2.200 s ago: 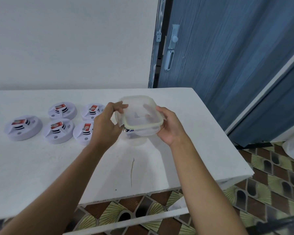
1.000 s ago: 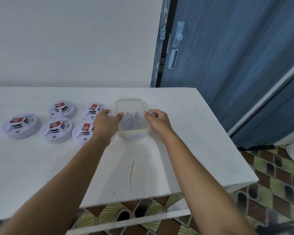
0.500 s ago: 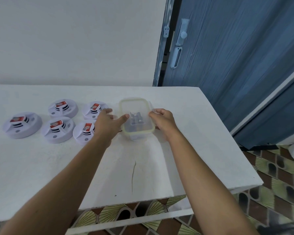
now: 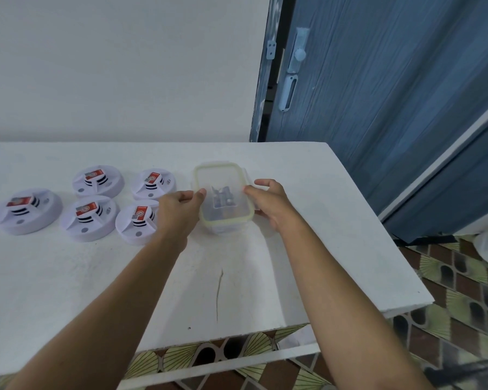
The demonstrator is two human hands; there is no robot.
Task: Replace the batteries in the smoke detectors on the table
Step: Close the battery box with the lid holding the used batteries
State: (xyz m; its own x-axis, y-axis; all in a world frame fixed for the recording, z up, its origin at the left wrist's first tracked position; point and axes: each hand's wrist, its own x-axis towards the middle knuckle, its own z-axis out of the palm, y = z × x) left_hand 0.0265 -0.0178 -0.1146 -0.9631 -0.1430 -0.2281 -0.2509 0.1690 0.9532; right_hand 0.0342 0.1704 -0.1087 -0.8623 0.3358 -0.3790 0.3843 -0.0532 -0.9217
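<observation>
A clear lidded plastic box (image 4: 223, 181) with a pale green rim stands on the white table (image 4: 96, 271), with dark batteries faintly visible inside. My left hand (image 4: 178, 212) holds its left edge, thumb and fingers curled at the lid's rim. On the box's right side my right hand (image 4: 271, 204) grips the side clip with curled fingers. Several white round smoke detectors lie upside down to the left, each with a red battery in it; the nearest one (image 4: 137, 220) is partly behind my left hand.
The table's right edge (image 4: 378, 235) drops to a patterned tiled floor. A blue door (image 4: 378, 80) stands behind the table's far right corner. A white wall runs behind the table.
The box has gone from being held in the air to standing on the table. Both hands have stayed at its two sides, fingers now working at the lid's edges.
</observation>
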